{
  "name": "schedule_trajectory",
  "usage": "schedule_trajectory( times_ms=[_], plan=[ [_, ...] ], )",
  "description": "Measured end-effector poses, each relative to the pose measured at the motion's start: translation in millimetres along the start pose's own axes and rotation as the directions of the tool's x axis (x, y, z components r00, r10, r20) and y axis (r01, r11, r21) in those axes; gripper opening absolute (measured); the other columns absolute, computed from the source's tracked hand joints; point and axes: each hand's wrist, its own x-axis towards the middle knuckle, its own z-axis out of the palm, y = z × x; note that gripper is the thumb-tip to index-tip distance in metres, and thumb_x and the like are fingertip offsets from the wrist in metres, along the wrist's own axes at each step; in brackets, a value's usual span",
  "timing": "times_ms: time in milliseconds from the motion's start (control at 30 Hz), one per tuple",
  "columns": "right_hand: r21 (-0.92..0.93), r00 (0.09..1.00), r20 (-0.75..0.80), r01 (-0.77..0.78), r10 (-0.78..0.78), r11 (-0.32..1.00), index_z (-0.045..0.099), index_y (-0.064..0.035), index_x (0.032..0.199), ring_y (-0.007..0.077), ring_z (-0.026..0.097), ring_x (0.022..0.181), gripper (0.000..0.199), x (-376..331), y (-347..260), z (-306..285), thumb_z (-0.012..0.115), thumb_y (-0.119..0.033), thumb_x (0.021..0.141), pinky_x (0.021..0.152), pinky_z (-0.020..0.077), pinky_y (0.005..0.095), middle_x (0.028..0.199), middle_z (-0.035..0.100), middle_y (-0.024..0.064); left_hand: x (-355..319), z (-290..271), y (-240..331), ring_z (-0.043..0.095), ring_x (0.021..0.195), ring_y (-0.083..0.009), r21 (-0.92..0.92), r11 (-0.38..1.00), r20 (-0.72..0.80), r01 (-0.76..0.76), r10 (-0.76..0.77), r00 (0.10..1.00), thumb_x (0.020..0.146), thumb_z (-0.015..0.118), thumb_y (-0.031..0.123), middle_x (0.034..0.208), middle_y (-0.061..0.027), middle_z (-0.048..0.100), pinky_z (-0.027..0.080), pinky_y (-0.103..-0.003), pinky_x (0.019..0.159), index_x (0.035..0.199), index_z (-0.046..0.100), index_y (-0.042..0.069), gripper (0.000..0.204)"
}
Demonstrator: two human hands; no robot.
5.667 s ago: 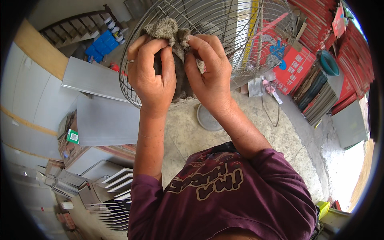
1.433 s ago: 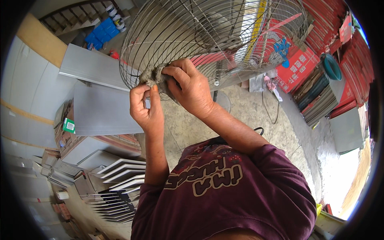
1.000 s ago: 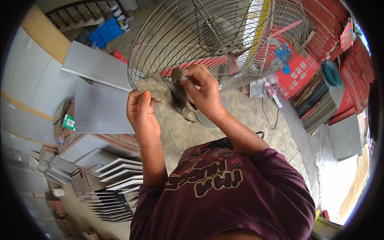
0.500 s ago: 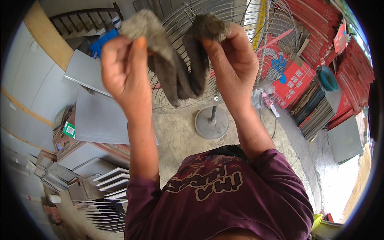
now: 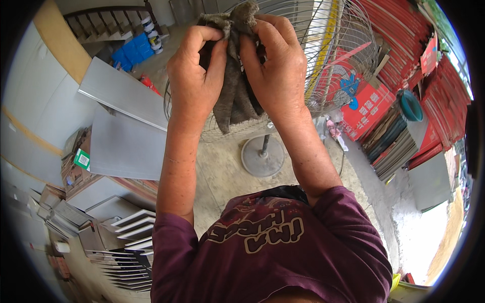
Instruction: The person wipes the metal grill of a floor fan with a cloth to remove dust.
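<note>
While I am looking down past the wearer's front, the purple shirt (image 5: 273, 252) is filling the near field, and both bare forearms are reaching up and away from it. I am reading the left hand (image 5: 197, 76) as pinching: thumb and forefinger are closing on the upper edge of a grey-brown cloth (image 5: 233, 98). The right hand (image 5: 278, 65) is doing likewise just beside it, pinching the cloth's bunched upper right part. Between the two hands the cloth is hanging down in long folds, its lower end pointing toward the floor.

Directly behind, a round wire fan cage (image 5: 331, 76) is spreading out to either side; whether the cloth is touching the wires I cannot tell. Below the cage a post is standing on a round grey base (image 5: 262, 157), which is resting on the pale, stained floor (image 5: 209, 177).

Farther out on the left I am noting two grey panels (image 5: 126, 144), lying one near the other. On the right a red carton (image 5: 371, 108) is standing near a teal basin (image 5: 410, 105). Farthest off, blue boxes (image 5: 132, 50) are sitting near a dark stair railing (image 5: 106, 20).
</note>
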Motion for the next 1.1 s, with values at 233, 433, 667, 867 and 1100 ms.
schedule_trajectory(
  times_ms=[233,433,667,867,1100],
  plan=[
    [-0.074,0.994,0.021,0.112,-0.111,0.991,0.064,-0.0017,0.099,0.0290,0.061,0.091,0.023,-7,-9,8,0.065,-0.002,0.077,0.075,0.0520,0.0381,0.103,0.061,0.0086,-30,-25,-11,0.058,0.069,-0.0116,0.006,0.987,-0.068,0.159,-0.158,0.985,0.085,0.064,-0.004,0.077,-0.0057,0.064,0.047,-0.025,0.067,0.092,0.057,0.001,0.012],
    [0.030,0.987,0.144,0.070,-0.074,0.997,0.066,-0.0034,0.098,0.0278,0.064,0.090,0.021,-24,-28,26,0.066,0.000,0.077,0.075,0.0529,0.0351,0.103,0.063,0.0087,-68,-49,-24,0.054,0.073,-0.0109,0.045,0.965,-0.136,0.260,-0.252,0.958,0.086,0.062,-0.004,0.081,-0.0046,0.060,0.046,-0.024,0.071,0.095,0.056,0.000,0.012],
    [0.160,0.951,0.297,0.036,-0.083,0.986,0.065,-0.0047,0.096,0.0267,0.063,0.090,0.022,-64,-41,50,0.067,-0.001,0.074,0.073,0.0536,0.0352,0.102,0.061,0.0073,-106,-67,-30,0.056,0.078,-0.0123,0.041,0.914,-0.180,0.404,-0.391,0.903,0.086,0.060,-0.006,0.085,-0.0050,0.061,0.046,-0.026,0.075,0.096,0.056,-0.001,0.012],
    [0.260,0.924,0.378,-0.049,-0.055,0.964,0.064,-0.0047,0.096,0.0283,0.062,0.089,0.023,-94,-37,54,0.067,0.001,0.075,0.073,0.0536,0.0338,0.101,0.061,0.0089,-128,-76,-31,0.054,0.083,-0.0116,-0.188,0.846,-0.216,0.500,-0.532,0.819,0.087,0.056,-0.009,0.092,-0.0055,0.061,0.045,-0.025,0.079,0.099,0.054,-0.001,0.015],
    [0.571,0.750,0.482,-0.661,0.454,0.486,0.062,-0.0016,0.100,0.0116,0.062,0.086,0.016,-124,-17,40,0.066,0.003,0.086,0.072,0.0517,0.0260,0.092,0.063,0.0043,-119,-59,-9,0.047,0.078,-0.0056,-0.298,0.830,-0.277,0.471,-0.547,0.790,0.093,0.060,0.001,0.085,-0.0017,0.054,0.040,-0.019,0.068,0.098,0.051,0.001,0.011]
  ],
)
